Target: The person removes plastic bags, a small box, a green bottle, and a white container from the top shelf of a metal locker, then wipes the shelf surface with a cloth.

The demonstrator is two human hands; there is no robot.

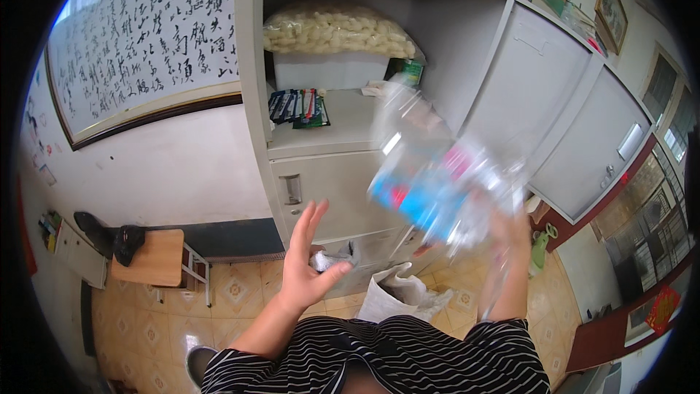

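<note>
My left hand (306,271) is in front of the cabinet's lower door (328,191), two fingers pointing up and the thumb spread. A crumpled grey cloth (333,260) sits in its grasp, between the thumb and the lower fingers. On the right, my right hand (500,230) grips a clear plastic bag (424,175) with blue and pink patches. Motion blurs both the bag and this hand, and the bag partly hides the fingers. Behind the bag is the open cabinet shelf (350,115).
On the shelf, a large bag of pale pieces (339,30) rests on a white box (331,72), near several flat packets (298,106). A white woven sack (383,301) stands on the floor before me. A small wooden-topped table (158,249) stands left; a sliding door (533,82) is right.
</note>
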